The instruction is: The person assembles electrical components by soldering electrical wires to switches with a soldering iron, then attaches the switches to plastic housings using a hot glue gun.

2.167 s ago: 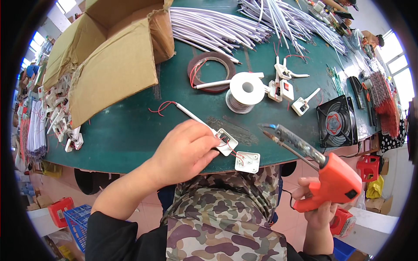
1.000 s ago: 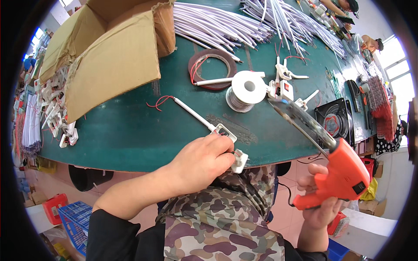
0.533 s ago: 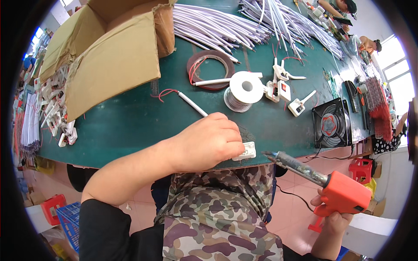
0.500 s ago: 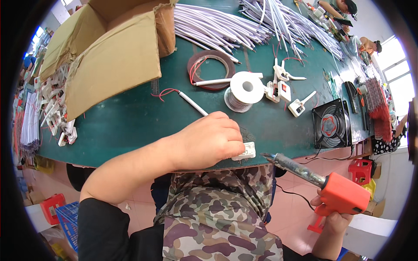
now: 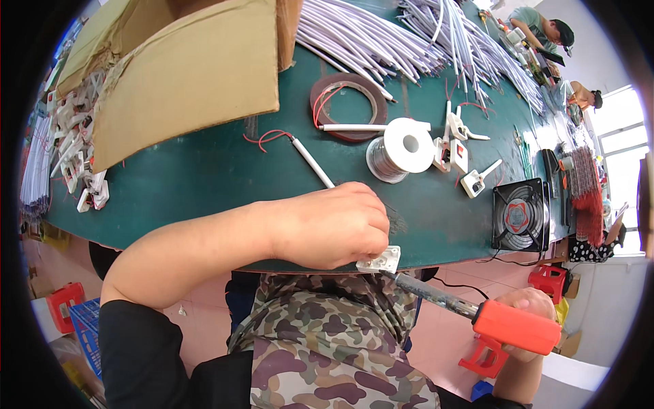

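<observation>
At the table's near edge, my left hand [image 5: 334,225] is closed on a small white plastic housing [image 5: 383,261], its open inner side showing. Just above that hand lies a white tube [image 5: 313,162] with thin red wire at its far end; the near end is hidden behind my knuckles. My right hand [image 5: 528,303] grips the red handle of a soldering gun [image 5: 516,327]. The gun's dark metal barrel points left, and its tip meets the housing's lower edge or lies just before it; I cannot tell whether they touch.
Beyond my hands stand a wire spool [image 5: 411,144] and a brown tape roll [image 5: 347,102]. White switch pieces [image 5: 473,184] and a black fan [image 5: 521,217] lie to the right. An open cardboard box [image 5: 197,75] sits left, white tubes [image 5: 371,41] at the back. Other people work at the far right.
The soldering gun has moved left and down, bringing its tip to the white housing. The housing now tilts more toward me, still in my left hand. The whole view has shifted slightly.
</observation>
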A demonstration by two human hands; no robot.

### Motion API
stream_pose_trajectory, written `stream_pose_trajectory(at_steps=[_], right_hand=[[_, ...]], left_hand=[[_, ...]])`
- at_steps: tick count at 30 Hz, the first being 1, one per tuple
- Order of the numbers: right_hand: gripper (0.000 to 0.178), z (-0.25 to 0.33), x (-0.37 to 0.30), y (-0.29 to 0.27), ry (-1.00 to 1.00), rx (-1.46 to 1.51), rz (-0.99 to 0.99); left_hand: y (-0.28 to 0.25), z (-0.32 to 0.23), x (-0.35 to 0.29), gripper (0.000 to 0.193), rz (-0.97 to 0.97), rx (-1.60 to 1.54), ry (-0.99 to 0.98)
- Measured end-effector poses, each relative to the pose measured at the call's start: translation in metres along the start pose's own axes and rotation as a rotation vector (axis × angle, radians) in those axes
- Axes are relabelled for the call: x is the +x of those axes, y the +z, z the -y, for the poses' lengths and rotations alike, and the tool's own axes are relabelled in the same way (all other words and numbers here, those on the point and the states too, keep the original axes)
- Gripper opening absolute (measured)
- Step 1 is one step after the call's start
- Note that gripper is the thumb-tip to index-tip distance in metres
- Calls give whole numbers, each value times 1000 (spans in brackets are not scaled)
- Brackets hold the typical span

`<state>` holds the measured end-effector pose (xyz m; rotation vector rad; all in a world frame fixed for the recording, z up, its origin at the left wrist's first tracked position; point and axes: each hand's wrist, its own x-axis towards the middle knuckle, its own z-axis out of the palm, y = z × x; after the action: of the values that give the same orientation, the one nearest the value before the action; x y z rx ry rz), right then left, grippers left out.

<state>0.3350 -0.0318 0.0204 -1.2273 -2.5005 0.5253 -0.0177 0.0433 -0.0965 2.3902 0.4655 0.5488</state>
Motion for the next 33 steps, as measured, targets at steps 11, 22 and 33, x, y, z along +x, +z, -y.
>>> stream_pose_trajectory(at_steps=[11,22,33], right_hand=[[44,13,10,-1,-32,-216,-35],[44,44,47,12,-323,5,25],[40,59,69,9,-343,60,215]], left_hand=[[-18,-3,10,6,145,-7,-30],[-46,-14,35,13,513,48,-112],[-60,-34,41,19,604,190,-295]])
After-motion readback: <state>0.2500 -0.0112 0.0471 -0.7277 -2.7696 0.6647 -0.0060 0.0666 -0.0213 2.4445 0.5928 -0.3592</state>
